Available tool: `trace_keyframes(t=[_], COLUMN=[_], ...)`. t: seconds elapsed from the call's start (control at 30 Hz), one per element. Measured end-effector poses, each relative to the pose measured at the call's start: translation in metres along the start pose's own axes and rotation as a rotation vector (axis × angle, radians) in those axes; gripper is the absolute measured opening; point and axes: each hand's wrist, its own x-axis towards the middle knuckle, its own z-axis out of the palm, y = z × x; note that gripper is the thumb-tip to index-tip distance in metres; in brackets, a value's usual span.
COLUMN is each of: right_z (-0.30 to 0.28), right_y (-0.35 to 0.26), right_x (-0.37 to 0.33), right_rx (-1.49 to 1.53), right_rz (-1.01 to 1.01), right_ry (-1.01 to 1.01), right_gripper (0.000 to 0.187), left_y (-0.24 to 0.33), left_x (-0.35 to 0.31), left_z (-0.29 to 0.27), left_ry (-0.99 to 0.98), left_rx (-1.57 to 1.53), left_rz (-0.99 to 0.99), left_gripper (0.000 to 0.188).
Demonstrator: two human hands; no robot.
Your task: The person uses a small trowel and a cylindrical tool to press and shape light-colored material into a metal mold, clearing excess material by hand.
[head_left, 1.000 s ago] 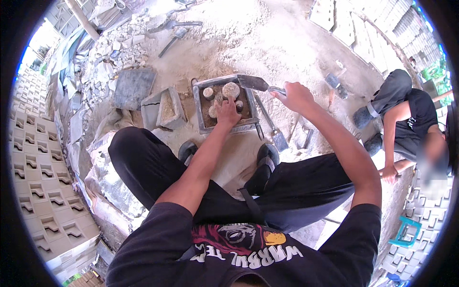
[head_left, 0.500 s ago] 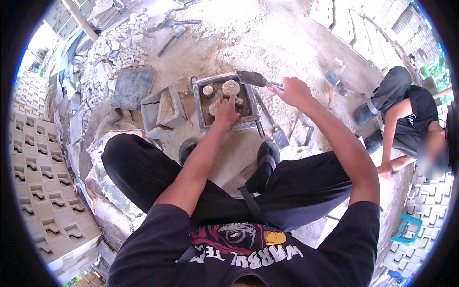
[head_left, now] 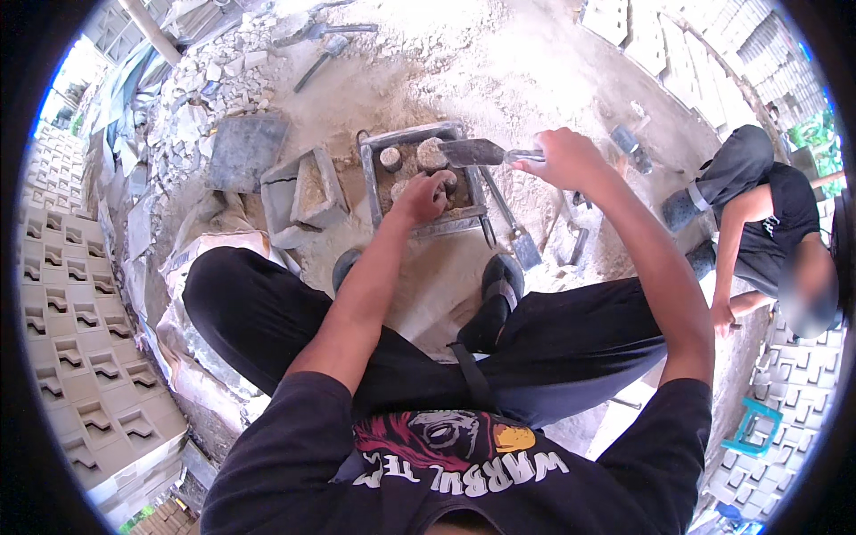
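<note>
A: Nearest entry?
B: Shirt, dark, printed front, cut off by the lower edge. Trousers, black. Shoes, a pair; the right one shows well, the left is partly hidden behind the forearm.

A: Hands?
B: Left hand, over the frame, fingers bent down at a near plug. The hand masks the contact; whether it grips or merely presses, I cannot tell. Right hand, closed round the handle of a trowel.

A: Trowel's position?
B: Blade across the frame's right rim, tip at the large plug; touching or just above, cannot tell.

A: Frame?
B: Rectangular, grey, on the ground beyond the shoes. Contents: sandy fill, large plug, small plug to its left, near plug, and one more mostly under the left hand, outline unclear.

A: Surroundings?
B: Flat tool, lying right of the frame. Hollow block, left. Slab, dark, left of the block and farther off. Co-worker, far right, seated low; the item at their hand is unclear.

A: Farthest?
B: Handled tool, exact kind hard to make out. Rubble, pale, partly washed out by glare.
</note>
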Motion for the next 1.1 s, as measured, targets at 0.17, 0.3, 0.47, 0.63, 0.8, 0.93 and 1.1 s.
trace_keyframes(t=[0.17,0.3,0.47,0.63,0.8,0.93,1.1], right_z=[-0.021,-0.007,0.047,0.044,0.069,0.05,0.076], right_y=[-0.005,-0.02,-0.057,-0.078,-0.096,-0.12,-0.142], right_x=[-0.018,-0.021,0.002,0.006,0.049,0.056,0.067], right_rx=[-0.066,-0.163,-0.123,0.726,1.117,1.298,1.323], right_rz=[-0.135,-0.252,-0.422,-0.447,-0.308,-0.228,-0.205], right_ry=[-0.04,-0.058,0.059,0.231,0.315,0.389,0.478], right_gripper=[0.038,0.028,0.019,0.022,0.044,0.051,0.036], left_y=[-0.024,-0.01,-0.01,-0.044,-0.056,-0.054,-0.082], left_x=[-0.002,-0.008,-0.006,-0.009,-0.033,-0.049,-0.053], left_z=[-0.036,-0.039,-0.017,-0.041,-0.04,-0.025,-0.012], left_ry=[0.168,0.121,0.392,0.545,0.52,0.428,0.691], left_rx=[0.151,0.331,0.403,0.365,0.329,0.085,-0.093], left_rz=[0.141,0.131,-0.148,-0.332,-0.59,-0.76,-0.64], left_gripper=[0.031,0.043,0.041,0.045,0.049,0.052,0.051])
